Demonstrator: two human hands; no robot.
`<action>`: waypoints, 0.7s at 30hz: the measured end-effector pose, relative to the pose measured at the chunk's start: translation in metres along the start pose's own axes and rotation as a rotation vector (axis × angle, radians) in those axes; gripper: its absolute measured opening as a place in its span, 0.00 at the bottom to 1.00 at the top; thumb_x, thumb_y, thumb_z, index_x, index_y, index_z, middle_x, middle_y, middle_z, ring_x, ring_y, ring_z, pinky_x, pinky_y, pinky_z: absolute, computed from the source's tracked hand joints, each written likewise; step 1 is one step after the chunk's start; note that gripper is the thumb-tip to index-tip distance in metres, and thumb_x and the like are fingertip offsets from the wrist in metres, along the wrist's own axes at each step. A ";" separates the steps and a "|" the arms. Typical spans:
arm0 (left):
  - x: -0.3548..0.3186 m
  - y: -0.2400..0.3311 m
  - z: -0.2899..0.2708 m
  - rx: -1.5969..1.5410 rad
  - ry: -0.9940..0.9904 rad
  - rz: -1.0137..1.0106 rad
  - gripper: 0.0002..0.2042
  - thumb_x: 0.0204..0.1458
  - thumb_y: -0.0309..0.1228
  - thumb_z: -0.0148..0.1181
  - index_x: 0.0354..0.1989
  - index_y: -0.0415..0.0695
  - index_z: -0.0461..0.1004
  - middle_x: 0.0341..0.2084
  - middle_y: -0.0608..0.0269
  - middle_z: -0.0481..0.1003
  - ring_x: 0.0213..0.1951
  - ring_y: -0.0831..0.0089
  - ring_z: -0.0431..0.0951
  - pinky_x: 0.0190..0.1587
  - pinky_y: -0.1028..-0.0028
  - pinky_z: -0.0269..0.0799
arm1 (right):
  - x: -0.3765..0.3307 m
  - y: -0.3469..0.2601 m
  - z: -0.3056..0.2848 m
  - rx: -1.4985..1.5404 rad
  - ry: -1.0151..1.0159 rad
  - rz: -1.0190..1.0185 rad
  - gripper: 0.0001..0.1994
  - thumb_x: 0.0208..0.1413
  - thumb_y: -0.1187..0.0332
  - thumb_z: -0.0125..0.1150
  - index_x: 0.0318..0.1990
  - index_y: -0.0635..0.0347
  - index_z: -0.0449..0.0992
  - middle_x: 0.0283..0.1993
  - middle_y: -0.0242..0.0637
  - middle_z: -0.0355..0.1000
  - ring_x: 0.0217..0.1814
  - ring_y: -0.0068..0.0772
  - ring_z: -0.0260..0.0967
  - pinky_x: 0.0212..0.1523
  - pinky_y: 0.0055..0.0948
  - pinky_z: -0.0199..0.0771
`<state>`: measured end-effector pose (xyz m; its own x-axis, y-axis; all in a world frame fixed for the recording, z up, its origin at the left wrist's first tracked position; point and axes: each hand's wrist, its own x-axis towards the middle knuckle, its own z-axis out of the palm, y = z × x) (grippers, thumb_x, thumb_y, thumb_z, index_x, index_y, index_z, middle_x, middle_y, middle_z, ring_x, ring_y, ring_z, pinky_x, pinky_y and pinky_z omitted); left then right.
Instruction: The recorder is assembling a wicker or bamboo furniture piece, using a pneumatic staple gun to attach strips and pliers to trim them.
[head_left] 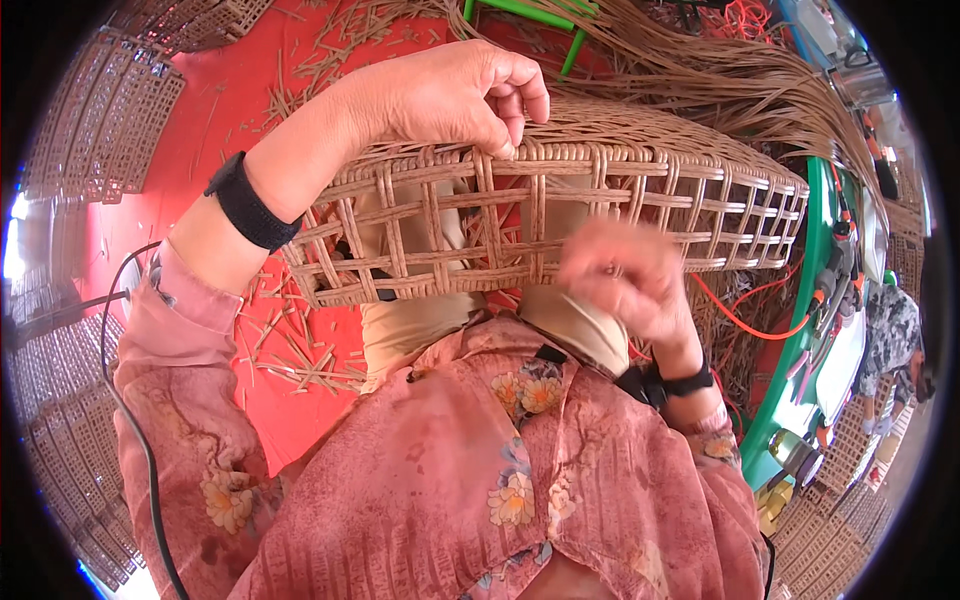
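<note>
A brown woven basket (600, 155) lies across my lap, its open lattice side facing me and its tightly woven face turned away. My left hand (470, 100) reaches over from the left, fingers curled and thumb tip pressed on the basket's braided edge. Whether a loose strip is pinched there too, I cannot tell. In front of the lattice, right of the middle, is my right hand (625, 275). Motion smears its fingers, so what they hold, if anything, does not show.
A thick bundle of long brown strips (740, 75) lies at the far right. Cut strip pieces (300, 345) litter the red floor covering (195, 130). On the right, a green table (785, 400) carries tools. Lattice panels (105, 115) are stacked at left.
</note>
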<state>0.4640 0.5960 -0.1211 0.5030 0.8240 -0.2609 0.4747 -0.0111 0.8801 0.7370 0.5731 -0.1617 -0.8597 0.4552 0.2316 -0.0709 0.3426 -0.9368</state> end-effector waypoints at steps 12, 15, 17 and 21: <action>-0.003 -0.001 0.008 -0.085 -0.020 -0.042 0.12 0.45 0.20 0.60 0.40 0.38 0.72 0.29 0.67 0.73 0.33 0.82 0.73 0.36 0.79 0.72 | -0.015 0.095 0.116 1.643 0.433 0.819 0.13 0.62 0.70 0.55 0.53 0.56 0.71 0.42 0.30 0.71 0.44 0.22 0.68 0.42 0.23 0.71; -0.008 -0.001 0.009 -0.053 -0.004 -0.016 0.13 0.45 0.20 0.60 0.41 0.39 0.72 0.29 0.67 0.73 0.33 0.82 0.73 0.36 0.79 0.71 | 0.002 0.106 0.122 1.700 0.375 0.562 0.14 0.62 0.64 0.56 0.54 0.57 0.70 0.44 0.30 0.72 0.47 0.23 0.69 0.48 0.27 0.74; -0.010 0.004 0.011 -0.033 0.007 0.008 0.13 0.45 0.21 0.60 0.41 0.40 0.72 0.29 0.67 0.73 0.33 0.81 0.73 0.37 0.79 0.71 | 0.016 0.127 0.111 1.843 0.022 0.282 0.15 0.63 0.60 0.54 0.52 0.57 0.70 0.48 0.31 0.72 0.50 0.25 0.69 0.52 0.27 0.75; -0.014 0.000 0.013 -0.011 0.047 -0.009 0.13 0.45 0.21 0.59 0.41 0.41 0.72 0.29 0.68 0.73 0.33 0.80 0.73 0.37 0.77 0.71 | 0.042 0.093 0.110 1.730 0.463 0.248 0.14 0.65 0.60 0.52 0.50 0.60 0.70 0.48 0.33 0.72 0.49 0.25 0.71 0.50 0.27 0.76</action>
<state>0.4665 0.5770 -0.1221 0.4642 0.8496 -0.2504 0.4714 0.0024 0.8819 0.6381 0.5335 -0.2681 -0.7568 0.6288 -0.1783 -0.6273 -0.7754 -0.0720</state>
